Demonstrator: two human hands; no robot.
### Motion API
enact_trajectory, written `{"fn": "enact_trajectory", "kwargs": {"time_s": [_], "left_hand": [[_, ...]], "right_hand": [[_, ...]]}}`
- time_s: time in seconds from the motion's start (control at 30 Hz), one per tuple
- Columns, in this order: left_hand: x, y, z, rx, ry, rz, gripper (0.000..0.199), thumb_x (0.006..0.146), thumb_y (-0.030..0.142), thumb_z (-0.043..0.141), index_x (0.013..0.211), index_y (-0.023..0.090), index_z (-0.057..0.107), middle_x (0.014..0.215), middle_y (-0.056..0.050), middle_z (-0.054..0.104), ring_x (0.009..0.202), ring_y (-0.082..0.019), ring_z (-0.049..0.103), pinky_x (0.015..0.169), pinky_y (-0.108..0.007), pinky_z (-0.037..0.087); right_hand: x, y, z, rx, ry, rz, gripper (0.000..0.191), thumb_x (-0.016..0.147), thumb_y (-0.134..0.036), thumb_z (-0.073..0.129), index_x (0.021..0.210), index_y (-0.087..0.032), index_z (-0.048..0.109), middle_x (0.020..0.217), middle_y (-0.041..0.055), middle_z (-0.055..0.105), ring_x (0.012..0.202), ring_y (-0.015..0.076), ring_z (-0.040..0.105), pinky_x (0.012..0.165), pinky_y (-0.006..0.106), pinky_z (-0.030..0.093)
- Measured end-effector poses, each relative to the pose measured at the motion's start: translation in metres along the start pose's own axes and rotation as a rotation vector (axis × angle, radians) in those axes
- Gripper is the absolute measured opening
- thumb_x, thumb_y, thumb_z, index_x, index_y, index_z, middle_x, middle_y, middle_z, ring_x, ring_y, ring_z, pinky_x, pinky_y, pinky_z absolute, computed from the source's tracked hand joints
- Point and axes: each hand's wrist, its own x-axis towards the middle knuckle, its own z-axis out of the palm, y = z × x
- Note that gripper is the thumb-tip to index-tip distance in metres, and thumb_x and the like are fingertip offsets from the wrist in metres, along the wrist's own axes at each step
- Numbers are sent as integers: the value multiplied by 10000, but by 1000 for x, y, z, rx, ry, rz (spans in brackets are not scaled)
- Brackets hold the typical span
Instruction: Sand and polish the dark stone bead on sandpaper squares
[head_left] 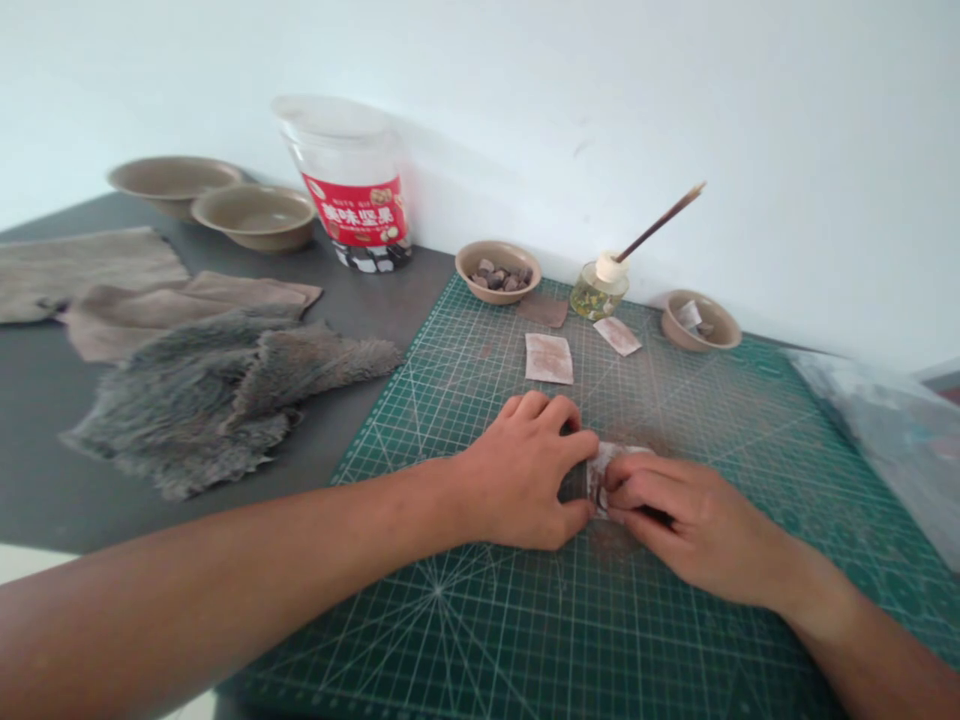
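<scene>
On the green cutting mat (pixel 517 620), small pale sheet (pixel 598 475) lies between both hands. Left hand (pixel 525 475) spreads, thumb and forefinger apart at the sheet's left edge; right hand (pixel 694 515) bunches fingertips over it, cannot tell what they grip. Looks like rubbing; next stroke likely calls for a steady left.
</scene>
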Motion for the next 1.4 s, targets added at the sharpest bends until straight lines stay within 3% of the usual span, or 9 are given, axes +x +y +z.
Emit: {"fn": "enact_trajectory", "kwargs": {"time_s": [0.13, 0.3, 0.6, 0.8, 0.93, 1.13, 1.27, 1.4], "left_hand": [[0, 1, 1, 15, 19, 8, 325, 788, 430, 669, 1038, 224, 650, 1275, -98, 519, 1139, -319, 479, 1009, -522, 405], [0, 1, 3, 12, 24, 7, 363, 811, 496, 655, 1051, 223, 645, 1222, -95, 534, 1137, -323, 481, 1005, -532, 407], [-2, 3, 0, -1, -9, 38, 315, 799, 415, 649, 1046, 221, 646, 1310, -108, 517, 1186, -335, 473, 1043, -540, 385], [-2, 2, 1, 2, -14, 26, 339, 781, 407, 676, 1069, 231, 639, 1299, -96, 514, 1184, -330, 467, 1044, -533, 383], [-2, 1, 0, -7, -27, 20, 308, 776, 388, 674, 1037, 230, 636, 1259, -84, 522, 1152, -318, 474, 1027, -521, 392], [-3, 2, 0, -6, -20, 20, 334, 786, 425, 692, 1054, 237, 630, 1216, -77, 532, 1140, -314, 473, 1015, -518, 395], [-4, 2, 1, -5, -24, 27, 323, 792, 418, 686, 1049, 233, 626, 1232, -78, 531, 1147, -313, 472, 1017, -512, 394], [-3, 2, 1, 5, -27, 37, 341, 807, 430, 668, 1080, 232, 621, 1244, -84, 527, 1155, -317, 470, 1025, -518, 388]], "right_hand": [[-2, -1, 2, -2, 19, -45, 122, 969, -135, 569, 946, -215, 658, 1027, 30, 707, 920, 177, 667, 842, 331, 537], [-4, -1, -2, 4, 73, -18, 135, 959, -111, 574, 949, -218, 656, 1015, 30, 688, 937, 171, 657, 850, 322, 535], [-2, -4, 1, -25, 76, -100, 127, 974, -160, 566, 984, -222, 675, 1007, 54, 697, 911, 181, 667, 817, 324, 553], [-1, 0, 2, -138, 121, 65, 151, 1001, -196, 524, 1017, -213, 673, 1074, 78, 688, 956, 211, 657, 866, 377, 548], [-2, -2, 3, -108, 30, -39, 163, 998, -185, 523, 997, -214, 684, 1035, 58, 698, 950, 204, 665, 861, 358, 550], [-3, 2, 2, -150, 150, 74, 140, 995, -195, 534, 1008, -206, 673, 1070, 79, 685, 955, 217, 654, 868, 391, 549], [-5, 1, 3, -136, 63, -40, 147, 983, -171, 541, 984, -213, 681, 1031, 69, 696, 955, 218, 656, 869, 390, 546], [-5, 0, 4, -153, 163, 98, 131, 990, -188, 534, 995, -212, 663, 1056, 77, 687, 954, 224, 649, 867, 404, 546]]}}
